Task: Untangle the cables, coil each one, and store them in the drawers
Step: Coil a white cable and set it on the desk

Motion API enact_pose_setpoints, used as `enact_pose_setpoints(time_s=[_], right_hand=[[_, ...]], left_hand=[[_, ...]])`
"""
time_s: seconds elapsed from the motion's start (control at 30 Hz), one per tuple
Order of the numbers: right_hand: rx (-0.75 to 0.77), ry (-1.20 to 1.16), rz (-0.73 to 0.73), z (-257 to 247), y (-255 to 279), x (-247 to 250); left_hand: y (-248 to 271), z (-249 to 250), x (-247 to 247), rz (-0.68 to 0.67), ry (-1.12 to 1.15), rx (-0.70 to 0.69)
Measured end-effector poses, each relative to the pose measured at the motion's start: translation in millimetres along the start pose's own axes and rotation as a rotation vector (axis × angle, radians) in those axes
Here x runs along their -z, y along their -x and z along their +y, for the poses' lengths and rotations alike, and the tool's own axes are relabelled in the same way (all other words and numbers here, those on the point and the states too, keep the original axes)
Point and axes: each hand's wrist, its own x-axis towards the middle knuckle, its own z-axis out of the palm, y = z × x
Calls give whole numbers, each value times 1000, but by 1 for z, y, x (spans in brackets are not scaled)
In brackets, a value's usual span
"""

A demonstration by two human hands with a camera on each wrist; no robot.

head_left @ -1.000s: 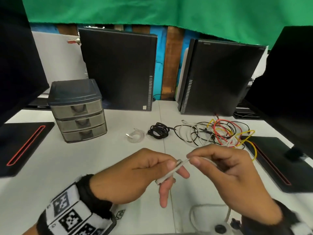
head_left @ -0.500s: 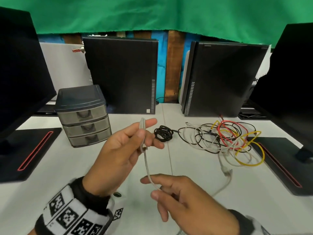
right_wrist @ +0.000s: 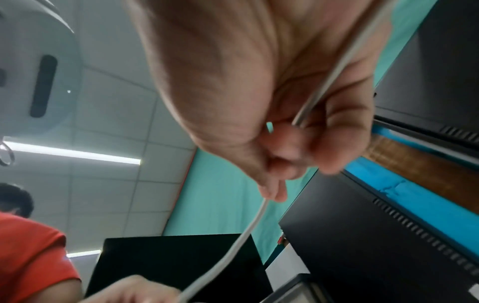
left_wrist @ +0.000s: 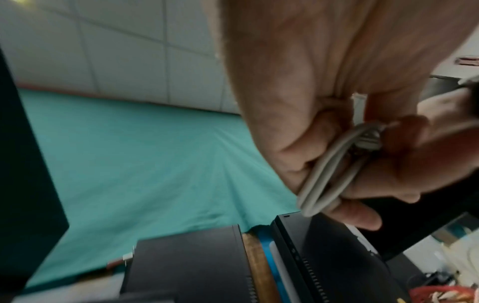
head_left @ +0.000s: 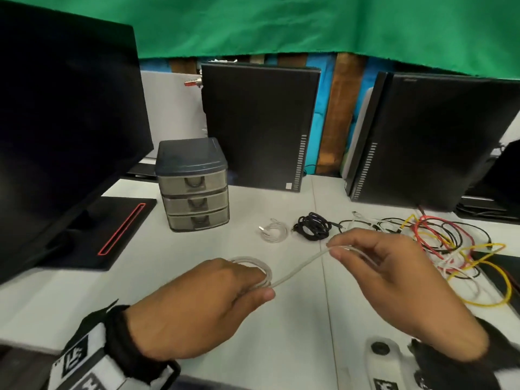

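My left hand (head_left: 225, 291) grips a small coil of grey cable (head_left: 257, 267), whose loops (left_wrist: 326, 170) lie across the curled fingers in the left wrist view. A straight run of the same cable (head_left: 298, 270) leads up to my right hand (head_left: 363, 266), which pinches it between thumb and forefinger (right_wrist: 272, 192). Behind, on the white desk (head_left: 70, 302), lie a coiled white cable (head_left: 274, 230), a coiled black cable (head_left: 312, 229) and a tangle of red, yellow, black and white cables (head_left: 450, 249). The grey three-drawer unit (head_left: 192, 184) stands at the back left with its drawers closed.
A black monitor (head_left: 62, 122) with its stand base (head_left: 112, 232) is at the left. Two black computer towers (head_left: 259, 128) (head_left: 433, 139) stand behind the cables. Another monitor base (head_left: 501, 266) lies at the right edge. A white clamp (head_left: 385, 358) sits at the desk's near edge.
My left hand has come down and now holds several loops of the grey cable instead of one end. The right hand moved up and right, drawing the cable taut. My view swung left.
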Motion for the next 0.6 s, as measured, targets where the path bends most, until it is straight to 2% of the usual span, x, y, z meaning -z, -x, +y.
enact_pose_setpoints(time_s=[0.07,0.13,0.23,0.33,0.47,0.53,0.6], right_hand=[[85,197,134,2,-2,-2],[146,392,209,-3,2,-8],[259,386,261,-17,13,-19],[321,222,162,-24,24,-32],[127,-187,-32,-20,23,-37],[86,-436,32,-18,18,-34],[30,-587,111,-13,13,-36]], left_hand=[[-1,-2,0,-27,128,22],[-4,-2,-2,-13,267,101],[-11,5,-4,37,596,244],[-20,11,-5,25,976,293],[-24,20,1,29,1302,283],[-24,20,5,40,1497,257],[-25,15,8,22,1690,158]])
